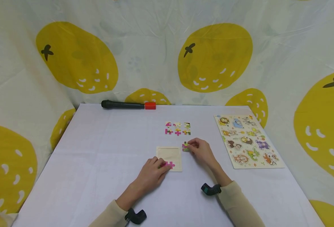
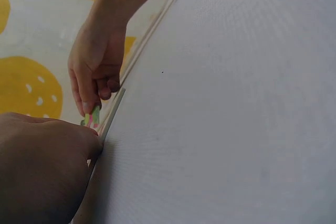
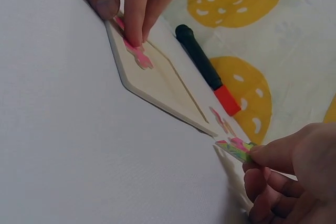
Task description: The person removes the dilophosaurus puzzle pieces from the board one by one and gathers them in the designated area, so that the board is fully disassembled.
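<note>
My right hand (image 1: 202, 150) pinches a green and pink puzzle piece (image 3: 237, 149) between thumb and fingertips, at the right side of a small square wooden puzzle tray (image 1: 169, 154). In the right wrist view the piece is tilted near the tray's corner. My left hand (image 1: 152, 172) lies over the tray's lower left, its fingertips pressing on pink puzzle pieces (image 3: 140, 57) inside the rim. The left thumb (image 3: 106, 6) touches the tray's near edge. Part of the pink pieces is hidden under the left fingers.
Several loose puzzle pieces (image 1: 177, 132) lie in two rows beyond the tray. A larger animal puzzle board (image 1: 247, 140) lies at the right. A black microphone with a red end (image 1: 124, 105) lies along the far table edge, before a fruit-patterned curtain (image 1: 147, 47).
</note>
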Demonstrator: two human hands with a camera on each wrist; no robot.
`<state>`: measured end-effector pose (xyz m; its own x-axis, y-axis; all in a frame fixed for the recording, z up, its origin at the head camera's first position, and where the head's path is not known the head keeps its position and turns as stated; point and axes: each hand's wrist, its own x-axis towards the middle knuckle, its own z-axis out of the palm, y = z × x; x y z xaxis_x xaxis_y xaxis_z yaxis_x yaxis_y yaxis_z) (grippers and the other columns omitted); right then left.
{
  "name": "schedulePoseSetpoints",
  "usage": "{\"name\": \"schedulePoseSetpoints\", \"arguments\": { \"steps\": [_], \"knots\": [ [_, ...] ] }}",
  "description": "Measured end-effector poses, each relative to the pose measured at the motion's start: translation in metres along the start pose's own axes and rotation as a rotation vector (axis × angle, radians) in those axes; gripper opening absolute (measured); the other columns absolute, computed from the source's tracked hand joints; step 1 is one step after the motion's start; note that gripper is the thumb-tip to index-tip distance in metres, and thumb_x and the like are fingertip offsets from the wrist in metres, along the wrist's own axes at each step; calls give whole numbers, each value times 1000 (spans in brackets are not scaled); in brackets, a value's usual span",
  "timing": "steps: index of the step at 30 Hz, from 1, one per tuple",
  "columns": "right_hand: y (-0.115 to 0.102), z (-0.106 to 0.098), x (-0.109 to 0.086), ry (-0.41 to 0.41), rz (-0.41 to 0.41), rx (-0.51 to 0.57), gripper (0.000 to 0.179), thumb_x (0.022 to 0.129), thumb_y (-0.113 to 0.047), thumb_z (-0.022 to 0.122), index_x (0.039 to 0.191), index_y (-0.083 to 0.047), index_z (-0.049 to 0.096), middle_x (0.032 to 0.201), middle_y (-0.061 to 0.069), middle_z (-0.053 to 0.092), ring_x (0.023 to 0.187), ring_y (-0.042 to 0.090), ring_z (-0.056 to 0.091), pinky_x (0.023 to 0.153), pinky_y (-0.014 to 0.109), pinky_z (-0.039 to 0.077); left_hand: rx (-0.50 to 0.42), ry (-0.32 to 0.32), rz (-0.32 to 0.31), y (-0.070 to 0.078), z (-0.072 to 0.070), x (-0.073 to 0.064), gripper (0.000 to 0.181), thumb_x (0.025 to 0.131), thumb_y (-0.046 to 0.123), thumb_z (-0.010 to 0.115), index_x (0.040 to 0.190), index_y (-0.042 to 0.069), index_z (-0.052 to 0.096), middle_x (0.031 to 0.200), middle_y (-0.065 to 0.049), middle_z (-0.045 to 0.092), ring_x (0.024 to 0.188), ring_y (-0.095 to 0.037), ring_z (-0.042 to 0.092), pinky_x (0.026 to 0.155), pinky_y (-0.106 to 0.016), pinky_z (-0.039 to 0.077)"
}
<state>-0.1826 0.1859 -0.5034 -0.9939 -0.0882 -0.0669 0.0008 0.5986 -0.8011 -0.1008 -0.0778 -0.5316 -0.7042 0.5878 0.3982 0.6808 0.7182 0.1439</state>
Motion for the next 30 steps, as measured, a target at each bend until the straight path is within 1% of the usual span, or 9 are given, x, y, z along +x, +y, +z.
{"name": "schedulePoseSetpoints", "arguments": {
  "steps": [6, 14, 18, 24, 30],
  "knots": [
    [3, -4, 11, 42, 47, 3, 21, 96, -21, 67, 112, -8, 68, 95, 9, 68, 75, 18, 60, 67, 22, 51, -15, -7, -9, 0, 0, 0, 28, 93, 30, 71, 120, 26, 74, 109, 3, 65, 94, -14, 52, 84, -31, 50],
    [5, -8, 22, 62, 70, -16, 24, 97, -20, 65, 115, -5, 68, 99, 11, 69, 74, 16, 59, 63, 22, 49, -16, 16, -2, 0, 1, 0, 27, 93, 30, 71, 119, 25, 75, 109, 4, 64, 95, -14, 52, 84, -32, 50],
    [4, -8, 26, 76, 78, -28, 24, 97, -20, 65, 115, -4, 69, 99, 12, 68, 78, 18, 58, 65, 24, 48, -23, 19, -2, -1, 2, 0, 28, 92, 29, 72, 119, 25, 75, 109, 3, 65, 95, -14, 52, 84, -31, 50],
    [6, -6, 32, 119, 74, -95, 24, 96, -20, 65, 113, -3, 70, 97, 12, 68, 83, 21, 56, 70, 27, 45, -31, -2, -10, 0, 1, 0, 27, 93, 29, 71, 120, 25, 75, 109, 3, 65, 95, -14, 52, 84, -31, 49],
    [6, -4, 36, 143, 62, -134, 24, 96, -19, 64, 113, -2, 71, 98, 13, 70, 85, 22, 58, 73, 27, 45, -35, 5, -12, 0, -2, 0, 27, 92, 28, 72, 119, 25, 75, 109, 3, 65, 96, -13, 53, 84, -30, 49]
  ]
}}
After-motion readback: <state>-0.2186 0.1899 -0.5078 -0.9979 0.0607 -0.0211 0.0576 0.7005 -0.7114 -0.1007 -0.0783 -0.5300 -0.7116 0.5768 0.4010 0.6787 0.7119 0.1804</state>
